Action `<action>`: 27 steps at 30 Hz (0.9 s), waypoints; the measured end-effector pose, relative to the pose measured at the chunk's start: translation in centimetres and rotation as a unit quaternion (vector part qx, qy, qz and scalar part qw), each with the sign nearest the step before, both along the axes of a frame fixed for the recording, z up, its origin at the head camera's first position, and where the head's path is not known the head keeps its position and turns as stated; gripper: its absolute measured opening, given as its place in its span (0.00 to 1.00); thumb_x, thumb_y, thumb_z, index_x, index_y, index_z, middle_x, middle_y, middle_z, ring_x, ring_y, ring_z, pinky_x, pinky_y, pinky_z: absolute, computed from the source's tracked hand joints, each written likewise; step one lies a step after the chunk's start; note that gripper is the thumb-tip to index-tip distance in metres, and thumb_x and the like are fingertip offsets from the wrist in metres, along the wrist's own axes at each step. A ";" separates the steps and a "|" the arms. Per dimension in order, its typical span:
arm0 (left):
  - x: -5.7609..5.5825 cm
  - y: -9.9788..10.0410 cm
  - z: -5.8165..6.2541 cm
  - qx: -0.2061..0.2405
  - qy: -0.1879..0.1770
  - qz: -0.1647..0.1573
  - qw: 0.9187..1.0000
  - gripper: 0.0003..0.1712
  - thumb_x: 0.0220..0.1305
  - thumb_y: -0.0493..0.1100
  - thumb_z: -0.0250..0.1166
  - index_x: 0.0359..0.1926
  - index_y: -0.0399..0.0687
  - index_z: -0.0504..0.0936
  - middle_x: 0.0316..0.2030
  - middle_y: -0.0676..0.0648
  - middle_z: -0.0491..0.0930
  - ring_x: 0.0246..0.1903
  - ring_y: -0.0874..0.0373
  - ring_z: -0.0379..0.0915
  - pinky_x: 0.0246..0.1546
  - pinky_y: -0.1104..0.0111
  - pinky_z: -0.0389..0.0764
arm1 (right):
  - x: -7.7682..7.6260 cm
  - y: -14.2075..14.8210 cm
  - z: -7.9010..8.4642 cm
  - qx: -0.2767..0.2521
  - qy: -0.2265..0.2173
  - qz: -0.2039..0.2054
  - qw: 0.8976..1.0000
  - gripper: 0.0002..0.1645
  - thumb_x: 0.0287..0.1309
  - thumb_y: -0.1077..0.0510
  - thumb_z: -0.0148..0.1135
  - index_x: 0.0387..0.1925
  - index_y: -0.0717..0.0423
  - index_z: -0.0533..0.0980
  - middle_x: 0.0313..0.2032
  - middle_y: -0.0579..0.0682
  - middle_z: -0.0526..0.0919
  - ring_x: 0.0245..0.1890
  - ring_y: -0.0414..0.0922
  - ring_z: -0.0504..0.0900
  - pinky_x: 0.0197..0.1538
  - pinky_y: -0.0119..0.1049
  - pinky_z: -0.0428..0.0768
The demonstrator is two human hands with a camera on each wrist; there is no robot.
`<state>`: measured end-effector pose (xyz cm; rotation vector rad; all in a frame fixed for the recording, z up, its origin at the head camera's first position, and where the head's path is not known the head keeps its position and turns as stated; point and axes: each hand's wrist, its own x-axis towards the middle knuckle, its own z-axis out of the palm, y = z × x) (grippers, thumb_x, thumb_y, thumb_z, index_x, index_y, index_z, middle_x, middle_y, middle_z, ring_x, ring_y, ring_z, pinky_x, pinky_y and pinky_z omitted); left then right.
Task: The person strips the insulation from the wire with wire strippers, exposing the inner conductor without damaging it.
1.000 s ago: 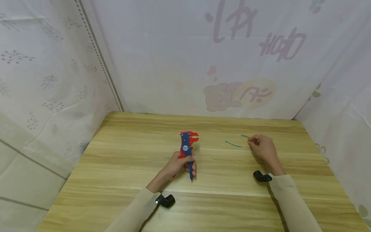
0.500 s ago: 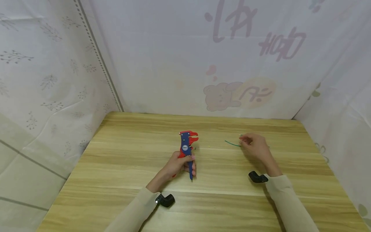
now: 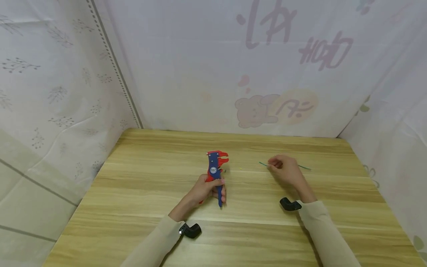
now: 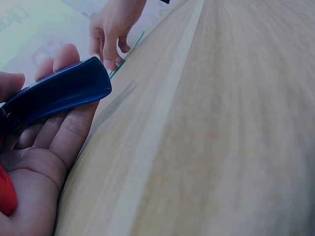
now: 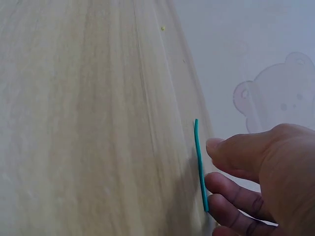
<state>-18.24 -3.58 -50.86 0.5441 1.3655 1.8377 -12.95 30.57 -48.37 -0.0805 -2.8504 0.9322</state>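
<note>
A blue and red wire stripper (image 3: 213,168) is held in my left hand (image 3: 203,189), its red head pointing away over the table. The left wrist view shows the blue handle (image 4: 69,88) across the curled fingers. My right hand (image 3: 285,170) is lowered over a short green wire (image 5: 200,167) on the table. Thumb and fingers stand apart beside that wire, the fingertips touching or very near it. Another length of green wire (image 3: 304,167) shows to the right of this hand, partly hidden behind it.
On the wooden table (image 3: 247,237) lie a tiny yellow bit (image 3: 240,168) and a small dark green scrap (image 3: 225,171) by the stripper. Printed cloth (image 3: 186,74) hangs behind the table and at both sides.
My right hand has moved left, from the farther wire to the nearer green wire, and uncovered the farther wire's right end. The left hand and wire stripper have stayed in place.
</note>
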 end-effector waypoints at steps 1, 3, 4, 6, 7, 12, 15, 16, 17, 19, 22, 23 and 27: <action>0.0 0.0 0.0 0.000 0.000 0.000 1.000 0.17 0.77 0.38 0.55 0.45 0.20 0.70 0.25 0.47 0.85 0.25 0.54 0.87 0.35 0.61 0.90 | -0.1 0.0 -0.1 -0.002 -0.003 -0.001 1.000 0.11 0.67 0.57 0.66 0.46 0.60 0.84 0.38 0.55 0.87 0.37 0.46 0.84 0.40 0.34 0.81; 0.0 -0.1 -0.1 0.000 0.001 0.000 1.000 0.17 0.77 0.38 0.55 0.45 0.20 0.70 0.26 0.47 0.85 0.25 0.54 0.87 0.35 0.61 0.90 | -0.1 -0.2 -0.3 -0.005 -0.008 -0.001 1.000 0.11 0.67 0.56 0.66 0.45 0.59 0.84 0.39 0.55 0.87 0.37 0.46 0.83 0.41 0.35 0.81; 0.0 -0.1 -0.1 0.000 0.001 0.000 1.000 0.18 0.77 0.38 0.55 0.45 0.20 0.70 0.26 0.47 0.85 0.25 0.54 0.87 0.35 0.61 0.90 | -0.2 -0.2 -0.4 -0.007 -0.010 -0.005 1.000 0.11 0.67 0.56 0.66 0.45 0.59 0.84 0.39 0.54 0.87 0.37 0.46 0.83 0.41 0.35 0.81; -0.1 -0.1 -0.2 -0.001 0.002 0.001 1.000 0.18 0.77 0.39 0.55 0.46 0.19 0.70 0.26 0.47 0.85 0.25 0.54 0.87 0.35 0.61 0.90 | -0.2 -0.3 -0.5 -0.008 -0.012 -0.008 1.000 0.11 0.67 0.55 0.66 0.45 0.58 0.84 0.39 0.54 0.86 0.38 0.46 0.83 0.42 0.36 0.80; -0.1 0.0 -0.2 -0.002 0.002 0.001 1.000 0.18 0.77 0.39 0.56 0.46 0.19 0.71 0.26 0.47 0.85 0.25 0.54 0.87 0.35 0.61 0.90 | -0.2 -0.3 -0.5 -0.009 -0.013 -0.009 1.000 0.11 0.67 0.55 0.66 0.45 0.58 0.84 0.39 0.54 0.86 0.38 0.47 0.83 0.42 0.37 0.80; -0.1 0.0 -0.2 -0.001 0.003 -0.002 1.000 0.18 0.77 0.38 0.55 0.45 0.18 0.71 0.26 0.47 0.85 0.26 0.54 0.88 0.35 0.61 0.90 | -0.2 -0.4 -0.7 -0.005 -0.017 -0.016 1.000 0.10 0.68 0.55 0.66 0.44 0.56 0.84 0.39 0.53 0.85 0.39 0.47 0.82 0.42 0.38 0.79; -0.1 0.1 -0.1 -0.001 0.004 -0.002 1.000 0.18 0.77 0.38 0.54 0.44 0.18 0.71 0.26 0.46 0.85 0.25 0.54 0.88 0.35 0.61 0.90 | -0.2 -0.5 -0.7 0.005 -0.020 -0.020 1.000 0.08 0.69 0.55 0.65 0.42 0.54 0.84 0.39 0.52 0.85 0.38 0.46 0.81 0.41 0.37 0.79; -0.1 0.1 -0.1 -0.001 0.003 -0.002 1.000 0.19 0.77 0.38 0.54 0.44 0.18 0.71 0.25 0.46 0.85 0.25 0.54 0.88 0.35 0.61 0.90 | -0.2 -0.5 -0.7 0.008 -0.021 -0.019 1.000 0.07 0.69 0.55 0.65 0.42 0.54 0.84 0.38 0.52 0.85 0.38 0.46 0.81 0.41 0.37 0.78; -0.1 0.1 0.0 -0.001 0.002 -0.001 1.000 0.19 0.77 0.38 0.55 0.45 0.18 0.71 0.25 0.46 0.85 0.25 0.54 0.88 0.35 0.61 0.90 | -0.2 -0.6 -0.6 0.011 -0.022 -0.020 1.000 0.07 0.69 0.56 0.64 0.41 0.54 0.84 0.38 0.52 0.84 0.38 0.46 0.81 0.41 0.37 0.78; -0.1 0.1 0.0 -0.001 0.002 0.000 1.000 0.19 0.77 0.38 0.55 0.45 0.17 0.71 0.25 0.47 0.85 0.25 0.54 0.87 0.34 0.61 0.90 | -0.2 -0.7 -0.5 0.015 -0.022 -0.017 0.999 0.07 0.69 0.57 0.64 0.40 0.55 0.84 0.38 0.52 0.84 0.37 0.46 0.81 0.41 0.38 0.78; -0.1 0.1 0.1 0.001 0.000 -0.001 1.000 0.19 0.77 0.39 0.55 0.46 0.18 0.70 0.25 0.47 0.85 0.25 0.54 0.87 0.34 0.61 0.90 | -0.2 -0.9 -0.3 0.021 -0.024 -0.014 0.999 0.07 0.69 0.58 0.63 0.40 0.58 0.83 0.38 0.54 0.84 0.37 0.47 0.81 0.41 0.39 0.79; 0.0 0.0 0.1 0.001 0.000 -0.001 1.000 0.19 0.77 0.39 0.55 0.47 0.18 0.70 0.26 0.47 0.85 0.25 0.54 0.87 0.34 0.61 0.90 | -0.2 -1.0 -0.3 0.022 -0.024 -0.013 0.999 0.07 0.69 0.58 0.62 0.40 0.58 0.83 0.38 0.54 0.84 0.37 0.47 0.81 0.41 0.40 0.79; 0.1 0.0 0.2 0.000 -0.005 -0.003 1.000 0.20 0.77 0.39 0.55 0.49 0.19 0.68 0.26 0.47 0.85 0.26 0.54 0.87 0.35 0.62 0.90 | -0.1 -1.3 -0.2 0.023 -0.024 -0.013 0.999 0.07 0.69 0.59 0.61 0.40 0.59 0.81 0.38 0.55 0.83 0.38 0.48 0.81 0.42 0.40 0.80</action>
